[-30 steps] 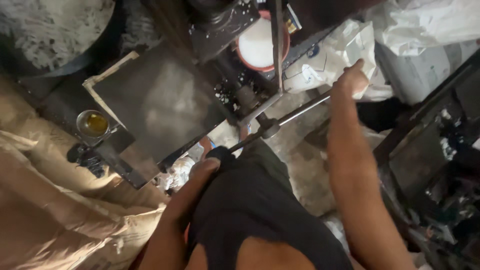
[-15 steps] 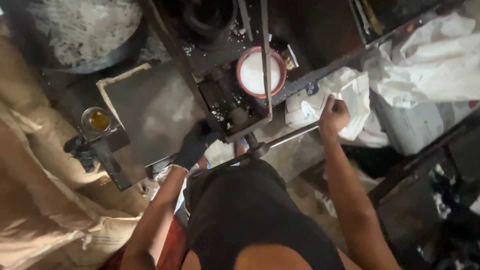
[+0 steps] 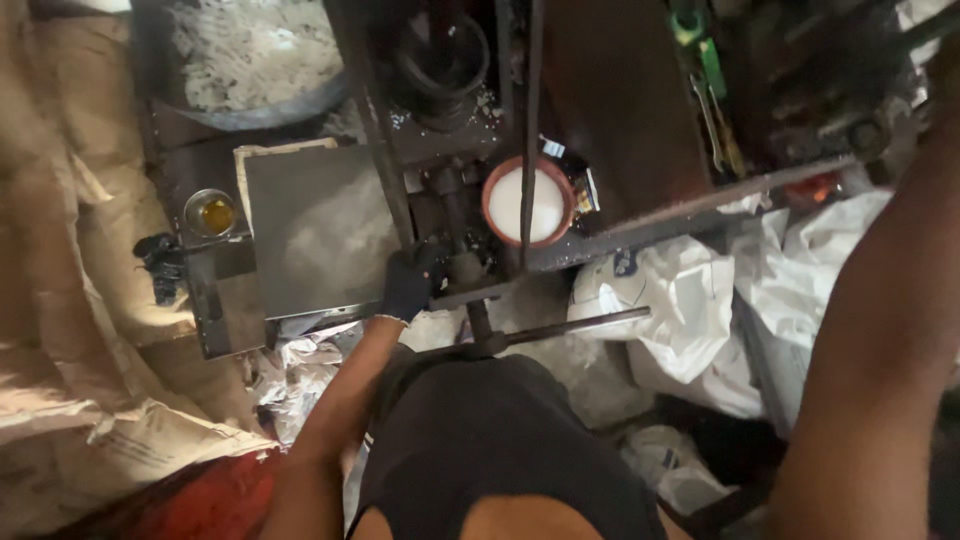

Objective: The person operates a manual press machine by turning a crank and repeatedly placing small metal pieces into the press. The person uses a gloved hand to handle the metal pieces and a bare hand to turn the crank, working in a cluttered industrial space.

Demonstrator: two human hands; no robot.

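Lever bar (image 3: 560,327): released by right hand, now raised out of view, grip untellable; gloved left hand (image 3: 408,285) closed on press frame (image 3: 455,290).

We see white plastic sacks (image 3: 700,320) heaped at lower right, crumpled and glossy, the nearest bearing a small dark blue mark on its upper left fold. A further white sack (image 3: 840,240) lies just beyond them, under a dark metal bar. A smaller crumpled white bag (image 3: 670,465) sits below these on the floor. Along the left edge we see tan paper or woven sacks (image 3: 70,300), creased and dusty. Just right of the round white-filled bowl, a small dark packet (image 3: 585,185) with light markings stands partly hidden. We see no signs or screens.
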